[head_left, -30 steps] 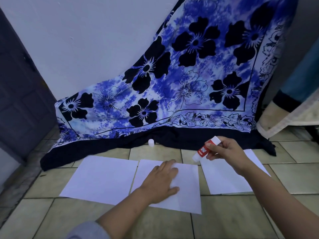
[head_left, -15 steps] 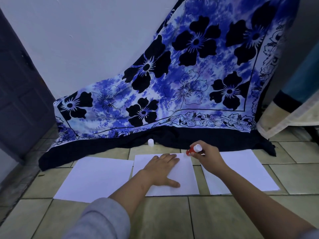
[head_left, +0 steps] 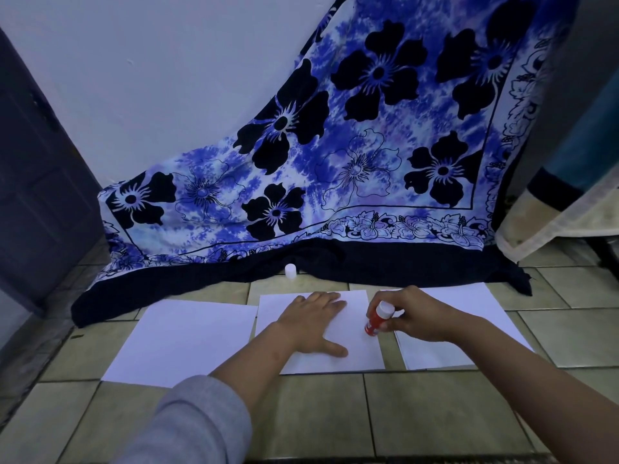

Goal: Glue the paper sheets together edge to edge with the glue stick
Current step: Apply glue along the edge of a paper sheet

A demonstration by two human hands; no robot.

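Note:
Three white paper sheets lie side by side on the tiled floor: a left sheet, a middle sheet and a right sheet. My left hand rests flat on the middle sheet with fingers spread. My right hand grips a red and white glue stick, tip down on the right edge of the middle sheet. The glue stick's white cap stands on the floor behind the sheets.
A blue and black flowered cloth hangs down the wall and spills onto the floor just behind the sheets. A dark door stands at the left. A cream fabric hangs at the right. Bare tiles lie in front.
My right hand brought the glue stick down from the air to the middle sheet's far right corner, then drew it nearer along the right edge. My left hand stayed flat on that sheet.

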